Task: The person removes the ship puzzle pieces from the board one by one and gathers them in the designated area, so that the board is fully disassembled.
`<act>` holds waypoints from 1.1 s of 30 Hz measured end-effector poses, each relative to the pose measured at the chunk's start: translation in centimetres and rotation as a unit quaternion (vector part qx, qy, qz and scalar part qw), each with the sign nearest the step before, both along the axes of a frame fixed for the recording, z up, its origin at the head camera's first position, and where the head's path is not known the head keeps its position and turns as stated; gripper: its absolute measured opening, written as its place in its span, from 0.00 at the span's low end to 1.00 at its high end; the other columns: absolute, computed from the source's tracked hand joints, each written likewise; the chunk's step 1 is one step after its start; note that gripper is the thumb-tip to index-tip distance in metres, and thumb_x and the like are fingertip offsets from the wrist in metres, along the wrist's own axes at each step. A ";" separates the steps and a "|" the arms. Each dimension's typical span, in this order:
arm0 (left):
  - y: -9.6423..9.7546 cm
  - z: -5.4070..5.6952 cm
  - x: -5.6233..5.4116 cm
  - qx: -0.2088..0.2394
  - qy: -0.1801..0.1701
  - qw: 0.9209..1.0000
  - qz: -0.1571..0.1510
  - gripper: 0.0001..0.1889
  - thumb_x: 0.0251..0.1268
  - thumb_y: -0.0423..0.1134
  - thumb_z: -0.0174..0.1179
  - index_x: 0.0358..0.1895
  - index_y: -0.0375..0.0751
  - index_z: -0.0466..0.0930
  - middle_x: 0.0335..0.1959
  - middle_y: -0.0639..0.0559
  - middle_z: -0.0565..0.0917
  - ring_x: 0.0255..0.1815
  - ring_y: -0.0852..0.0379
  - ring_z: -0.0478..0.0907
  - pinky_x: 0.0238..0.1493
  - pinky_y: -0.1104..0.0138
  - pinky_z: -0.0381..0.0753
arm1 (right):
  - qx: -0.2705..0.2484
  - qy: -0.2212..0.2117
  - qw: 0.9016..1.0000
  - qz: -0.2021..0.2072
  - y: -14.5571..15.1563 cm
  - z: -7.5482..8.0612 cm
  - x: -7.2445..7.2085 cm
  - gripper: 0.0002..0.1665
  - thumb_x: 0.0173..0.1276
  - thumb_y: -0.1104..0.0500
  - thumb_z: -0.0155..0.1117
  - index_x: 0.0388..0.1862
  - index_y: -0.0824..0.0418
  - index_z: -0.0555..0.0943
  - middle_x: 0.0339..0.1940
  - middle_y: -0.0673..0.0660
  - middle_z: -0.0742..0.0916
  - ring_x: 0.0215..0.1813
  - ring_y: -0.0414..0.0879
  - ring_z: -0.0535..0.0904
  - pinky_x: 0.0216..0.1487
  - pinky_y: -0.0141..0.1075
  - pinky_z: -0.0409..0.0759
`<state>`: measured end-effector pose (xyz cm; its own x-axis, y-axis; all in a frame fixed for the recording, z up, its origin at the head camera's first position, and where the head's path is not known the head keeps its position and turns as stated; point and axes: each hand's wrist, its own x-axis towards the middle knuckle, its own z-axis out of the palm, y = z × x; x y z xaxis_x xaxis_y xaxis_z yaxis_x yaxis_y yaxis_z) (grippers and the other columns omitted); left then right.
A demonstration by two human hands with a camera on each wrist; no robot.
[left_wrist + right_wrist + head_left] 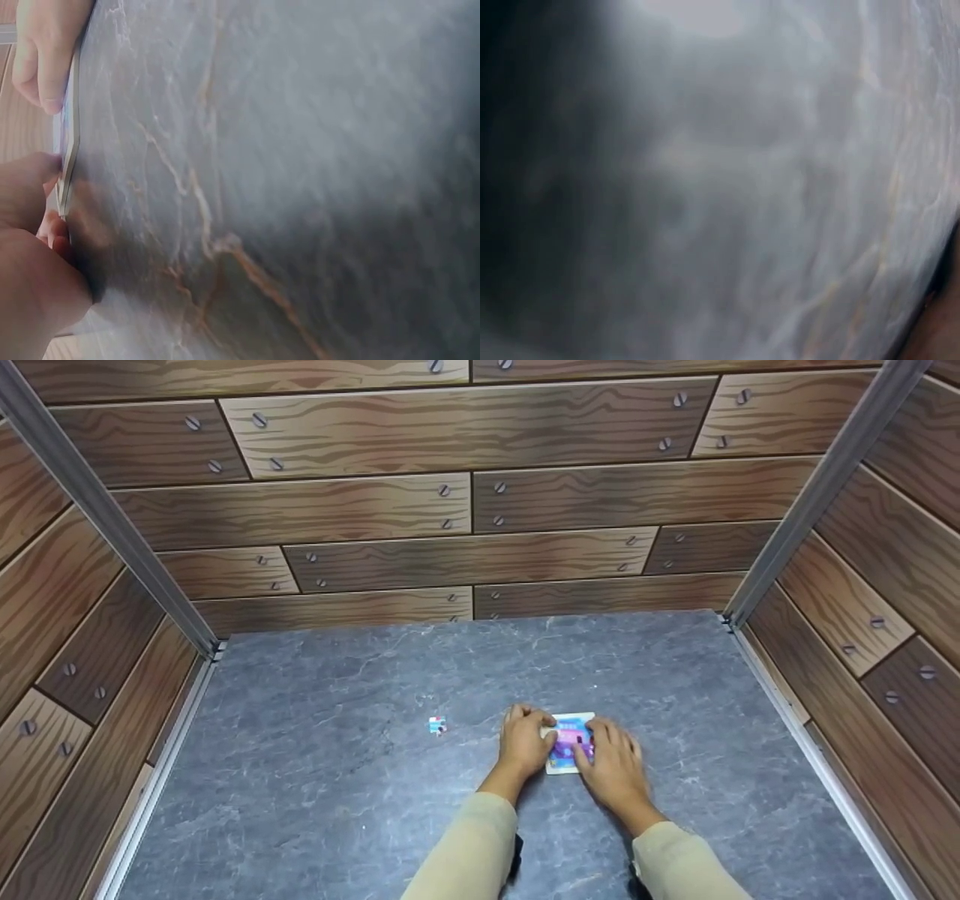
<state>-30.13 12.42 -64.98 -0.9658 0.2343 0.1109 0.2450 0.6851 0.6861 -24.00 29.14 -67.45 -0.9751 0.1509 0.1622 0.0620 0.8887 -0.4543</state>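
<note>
A small flat jigsaw puzzle (557, 767) with a pale border and a pink and blue picture lies on the grey tabletop. At its left side, the left hand (523, 742) holds the edge, with the thumb over the border and the fingers by the upper left corner. The right hand (613, 761) lies at the right side, its thumb pressing on the picture near a small dark spot. From the left wrist, the puzzle's edge (73, 124) shows side-on between both hands. The right wrist view is mostly blurred tabletop (765, 187).
One loose puzzle piece (437, 725), white, blue and red, lies left of the hands. Wood-patterned walls (472, 502) rise behind and at both sides, with metal posts (817, 495) in the corners. The marble-look tabletop (315, 780) has bright reflections.
</note>
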 end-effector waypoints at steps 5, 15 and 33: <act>0.0 0.4 0.0 0.000 -0.010 1.000 0.002 0.07 0.70 0.40 0.73 0.47 0.47 0.91 0.54 0.48 0.82 0.62 0.49 0.78 0.68 0.51 0.78 | -0.001 0.007 1.000 -0.002 0.0 0.1 -0.1 0.30 0.80 0.45 0.65 0.72 0.59 0.75 0.75 0.63 0.79 0.79 0.65 0.72 0.84 0.64 0.58; 0.2 0.3 0.0 0.011 -0.007 1.000 0.011 0.06 0.68 0.39 0.74 0.45 0.50 0.91 0.52 0.51 0.82 0.59 0.51 0.78 0.65 0.53 0.78 | 0.003 0.016 1.000 -0.003 0.1 -0.1 -0.2 0.29 0.79 0.46 0.66 0.71 0.59 0.76 0.73 0.63 0.80 0.78 0.65 0.73 0.84 0.64 0.60; -0.8 0.2 -0.6 -0.053 0.012 0.995 -0.084 0.19 0.73 0.42 0.67 0.64 0.53 0.88 0.60 0.46 0.80 0.61 0.48 0.77 0.65 0.52 0.77 | 0.003 0.024 1.000 -0.003 -0.2 -0.2 0.1 0.29 0.78 0.46 0.68 0.70 0.59 0.77 0.73 0.62 0.80 0.79 0.63 0.73 0.84 0.63 0.59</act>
<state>-30.76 11.60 -64.76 -0.9096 0.4035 0.0992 0.3771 0.7016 0.6045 -23.92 28.97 -67.62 -0.9653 0.1557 0.2097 0.0456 0.8910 -0.4517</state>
